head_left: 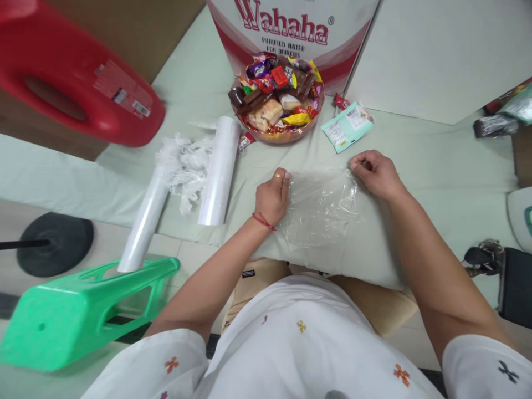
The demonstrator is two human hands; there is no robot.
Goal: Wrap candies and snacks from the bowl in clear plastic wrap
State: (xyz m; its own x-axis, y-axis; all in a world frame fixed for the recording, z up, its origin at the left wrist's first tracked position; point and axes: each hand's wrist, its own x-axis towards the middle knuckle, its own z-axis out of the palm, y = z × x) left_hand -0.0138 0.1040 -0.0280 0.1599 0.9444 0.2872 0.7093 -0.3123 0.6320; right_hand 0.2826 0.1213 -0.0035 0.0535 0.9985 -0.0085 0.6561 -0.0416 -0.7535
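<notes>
A clear plastic bag point(322, 205) lies spread near the table's front edge, between my two hands. My left hand point(273, 195) pinches its upper left corner between thumb and fingers; a gold ring and a red string bracelet show on that side. At the upper right corner, my right hand point(377, 173) is closed in a pinch on the same bag. Just beyond my right hand rests a mint-green packet point(348, 127). Farther back stands a bowl point(286, 136) heaped with wrapped sweets and snacks.
Two white plastic rolls, one upright-angled roll point(219, 172) and another roll point(143, 221), lie left beside crumpled plastic point(187, 166). A red jug point(124, 83) is at upper left, a green stool point(54, 327) below. A Wahaha box point(349, 33) stands behind; keys point(484, 256) lie right.
</notes>
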